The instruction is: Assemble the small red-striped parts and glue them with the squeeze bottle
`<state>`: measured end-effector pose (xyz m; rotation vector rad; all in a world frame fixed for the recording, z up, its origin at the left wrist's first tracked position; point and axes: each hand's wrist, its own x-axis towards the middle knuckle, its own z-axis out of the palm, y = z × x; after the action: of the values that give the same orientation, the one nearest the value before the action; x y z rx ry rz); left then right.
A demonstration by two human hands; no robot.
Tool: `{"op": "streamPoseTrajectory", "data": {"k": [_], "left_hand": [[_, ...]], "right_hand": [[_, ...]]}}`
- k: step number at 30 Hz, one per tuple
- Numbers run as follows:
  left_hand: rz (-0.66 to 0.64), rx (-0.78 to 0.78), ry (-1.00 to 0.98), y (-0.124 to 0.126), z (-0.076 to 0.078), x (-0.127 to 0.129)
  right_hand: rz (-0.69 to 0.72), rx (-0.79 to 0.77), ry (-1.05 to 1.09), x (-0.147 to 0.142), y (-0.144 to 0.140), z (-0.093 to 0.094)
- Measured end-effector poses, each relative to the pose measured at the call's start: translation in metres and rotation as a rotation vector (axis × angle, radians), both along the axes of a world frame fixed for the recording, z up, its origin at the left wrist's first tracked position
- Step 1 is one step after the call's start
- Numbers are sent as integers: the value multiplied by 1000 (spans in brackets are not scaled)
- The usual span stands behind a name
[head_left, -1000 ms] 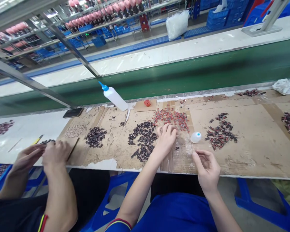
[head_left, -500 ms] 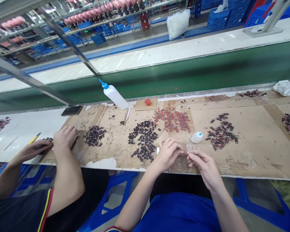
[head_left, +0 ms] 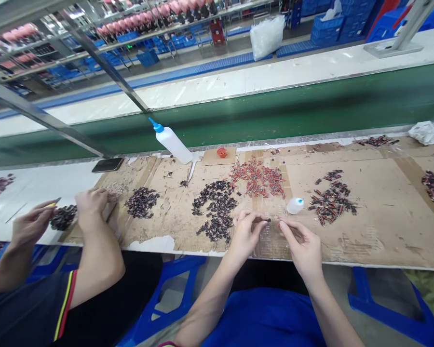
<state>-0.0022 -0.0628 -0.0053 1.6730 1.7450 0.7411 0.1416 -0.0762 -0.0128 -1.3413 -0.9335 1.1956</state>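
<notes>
Dark small part [head_left: 264, 220] between fingertips [head_left: 256, 220]

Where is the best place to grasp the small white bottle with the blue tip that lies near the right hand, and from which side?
Probably around the round body of the small white bottle, coming from above. It lies on its side on the cardboard with the blue tip up and to the right; the body is the widest part, with bare space around it beside the dark parts.

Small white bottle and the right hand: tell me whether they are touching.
Apart. The head view shows bare cardboard between the small white bottle and the right hand, which is nearer the person.
</notes>
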Motion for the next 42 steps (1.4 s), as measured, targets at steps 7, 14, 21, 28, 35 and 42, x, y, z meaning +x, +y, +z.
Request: {"op": "streamPoseTrajectory", "data": {"k": [7, 14, 21, 28, 35, 42], "left_hand": [[69, 55, -79, -14, 21, 2], [104, 127, -89, -21, 29, 8], [90, 192, -153, -28, 32, 15], [62, 201, -189, -33, 39, 17], [30, 169, -321, -34, 43, 14], [45, 190, -329, -35, 43, 17]], "right_hand": [[21, 38, 96, -8, 0, 12], [-15, 149, 30, -9, -2, 13], [-86, 284, -62, -12, -9, 11], [-107, 427, -111, -12, -10, 11], [-124, 501, -132, -10, -11, 14], [-114, 425, -160, -9, -13, 20]]}}
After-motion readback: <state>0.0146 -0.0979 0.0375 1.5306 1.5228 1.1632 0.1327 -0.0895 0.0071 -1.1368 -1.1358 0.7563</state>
